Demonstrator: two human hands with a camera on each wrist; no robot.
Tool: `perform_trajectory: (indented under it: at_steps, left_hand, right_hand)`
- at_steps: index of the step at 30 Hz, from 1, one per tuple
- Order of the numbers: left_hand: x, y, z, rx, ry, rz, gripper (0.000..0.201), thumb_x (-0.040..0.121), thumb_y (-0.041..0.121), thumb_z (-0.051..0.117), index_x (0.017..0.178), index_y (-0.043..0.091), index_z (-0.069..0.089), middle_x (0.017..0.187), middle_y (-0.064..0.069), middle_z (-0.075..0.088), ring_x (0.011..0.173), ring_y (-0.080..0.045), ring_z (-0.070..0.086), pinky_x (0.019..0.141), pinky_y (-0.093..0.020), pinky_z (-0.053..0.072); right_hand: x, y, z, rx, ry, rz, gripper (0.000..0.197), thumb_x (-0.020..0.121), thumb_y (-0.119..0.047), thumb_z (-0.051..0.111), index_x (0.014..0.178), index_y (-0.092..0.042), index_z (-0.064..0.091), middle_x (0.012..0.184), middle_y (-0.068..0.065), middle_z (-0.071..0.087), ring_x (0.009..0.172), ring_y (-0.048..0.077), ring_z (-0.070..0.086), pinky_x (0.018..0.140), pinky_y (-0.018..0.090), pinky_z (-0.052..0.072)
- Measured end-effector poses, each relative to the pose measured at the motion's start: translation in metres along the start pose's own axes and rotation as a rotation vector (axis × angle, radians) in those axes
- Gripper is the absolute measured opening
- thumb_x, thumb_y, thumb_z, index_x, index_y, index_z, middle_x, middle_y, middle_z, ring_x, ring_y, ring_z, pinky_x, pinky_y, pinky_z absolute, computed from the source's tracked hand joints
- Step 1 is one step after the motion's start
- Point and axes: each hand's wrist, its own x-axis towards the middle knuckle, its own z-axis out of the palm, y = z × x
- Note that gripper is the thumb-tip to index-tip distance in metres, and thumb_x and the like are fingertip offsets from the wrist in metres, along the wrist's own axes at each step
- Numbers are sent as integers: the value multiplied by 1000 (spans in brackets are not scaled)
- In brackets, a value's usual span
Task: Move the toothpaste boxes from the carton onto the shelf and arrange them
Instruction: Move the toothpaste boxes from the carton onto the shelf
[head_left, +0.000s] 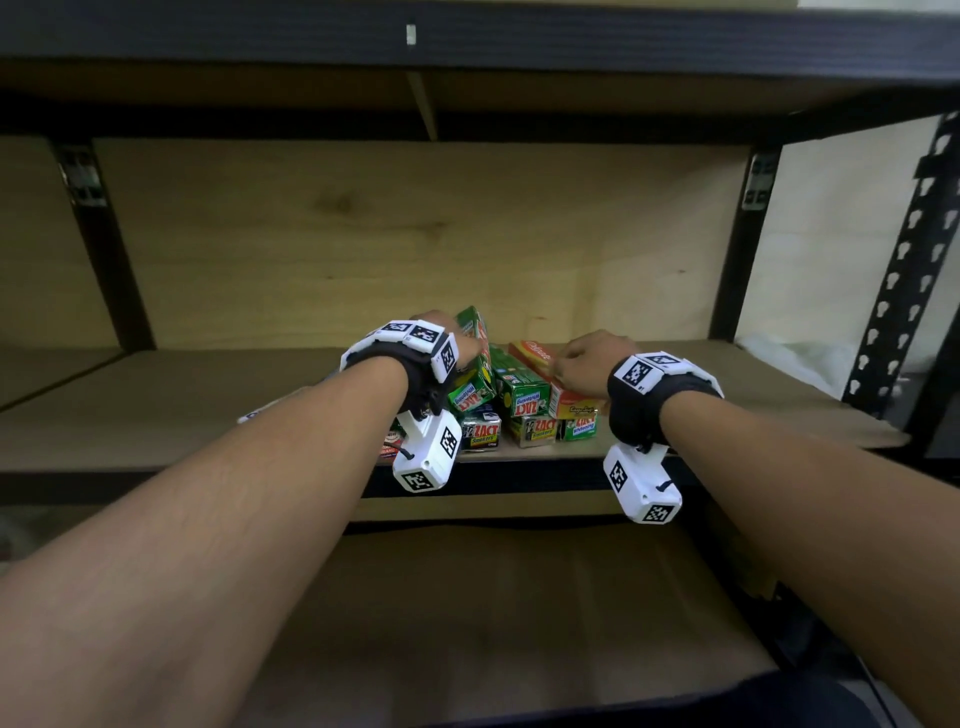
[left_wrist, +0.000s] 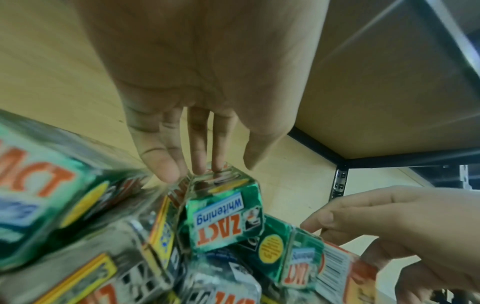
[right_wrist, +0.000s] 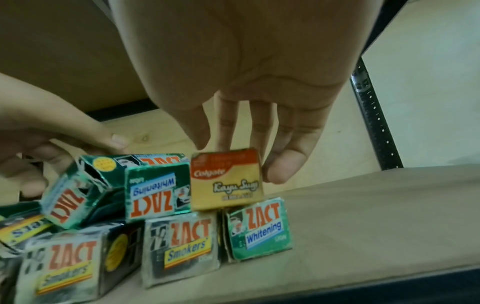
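Several toothpaste boxes are stacked in two layers near the front of the wooden shelf (head_left: 208, 415). My left hand (head_left: 465, 343) grips a green ZACT Whitening box (head_left: 475, 364) that is tilted with its far end raised; the fingers (left_wrist: 197, 148) lie along its top. My right hand (head_left: 587, 364) holds an orange Colgate box (right_wrist: 228, 181) on the upper layer, thumb on one side and fingers on the other. Between the two lies another green ZACT box (right_wrist: 158, 191). The bottom layer has ZACT Smokers boxes (right_wrist: 182, 246) and a ZACT Whitening box (right_wrist: 259, 230).
The shelf board runs bare to the left and right of the stack. Black uprights (head_left: 737, 249) stand at the back, a perforated post (head_left: 904, 260) at the right, and another shelf (head_left: 467, 31) overhead. A brown cardboard carton (head_left: 519, 623) sits below the shelf's front edge.
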Motion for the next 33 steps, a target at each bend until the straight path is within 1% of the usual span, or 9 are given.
perform_trajectory:
  at_steps: [3, 6, 10, 14, 17, 21, 26, 31, 33]
  left_hand:
    - [-27, -3, -5, -45, 7, 27, 25, 95, 43, 53, 87, 18, 52, 77, -3, 54, 60, -18, 46, 54, -24, 35]
    - [-51, -12, -4, -110, -9, 29, 24, 92, 41, 57, 91, 17, 60, 80, -4, 62, 66, -20, 53, 64, -29, 46]
    - [-85, -20, -7, -86, -36, 34, 23, 93, 42, 55, 86, 20, 56, 81, -5, 56, 71, -22, 50, 63, -27, 41]
    - [-113, -32, 3, -259, -126, 11, 30, 92, 39, 58, 88, 10, 65, 87, -8, 69, 64, -27, 62, 64, -33, 57]
    - [-134, -50, 23, -462, -231, -51, 25, 91, 32, 61, 91, 8, 68, 79, -7, 69, 47, -20, 54, 44, -22, 45]
    - [-156, -79, 62, -424, -334, -80, 23, 90, 35, 64, 96, 14, 71, 89, -4, 74, 61, -23, 67, 53, -28, 56]
    - [-185, -116, 126, -381, -540, -176, 26, 94, 32, 61, 110, 12, 65, 95, -6, 68, 71, -30, 66, 42, -18, 46]
    - [-214, -164, 203, -413, -697, -278, 24, 92, 29, 65, 107, 9, 66, 87, -6, 69, 57, -23, 62, 44, -21, 49]
    - [-227, -177, 230, -398, -750, -299, 27, 92, 29, 63, 109, 9, 66, 95, -7, 73, 58, -22, 63, 46, -21, 49]
  right_hand:
    - [-18, 0, -8, 27, 29, 32, 34, 94, -36, 51, 104, -14, 74, 97, 8, 73, 79, 24, 70, 76, 41, 62]
    - [-37, 0, -11, 30, 38, 36, 31, 94, -30, 53, 102, -10, 75, 91, 9, 74, 66, 22, 61, 74, 40, 60]
    - [-67, -9, -14, 21, 37, 17, 30, 93, -27, 53, 103, -10, 75, 100, 11, 74, 75, 26, 68, 78, 43, 61]
    - [-93, -16, 1, 43, 3, -47, 26, 93, -27, 55, 98, -14, 77, 90, 5, 74, 87, 27, 72, 79, 40, 61]
    - [-111, -18, 30, 165, -84, -77, 21, 94, -24, 56, 92, -24, 77, 82, -3, 71, 75, 24, 73, 67, 36, 63]
    - [-126, -21, 83, 173, -242, -124, 22, 95, -24, 54, 88, -30, 74, 90, -3, 73, 80, 22, 74, 68, 37, 63]
    - [-142, -18, 161, 170, -412, -150, 23, 93, -20, 54, 87, -29, 74, 91, 1, 73, 68, 18, 71, 60, 34, 63]
    - [-157, -9, 233, 39, -553, -201, 23, 93, -22, 55, 90, -32, 75, 95, -5, 74, 70, 15, 70, 62, 23, 58]
    - [-164, -6, 259, -66, -615, -248, 22, 94, -22, 55, 97, -29, 75, 101, -7, 72, 75, 13, 68, 71, 21, 50]
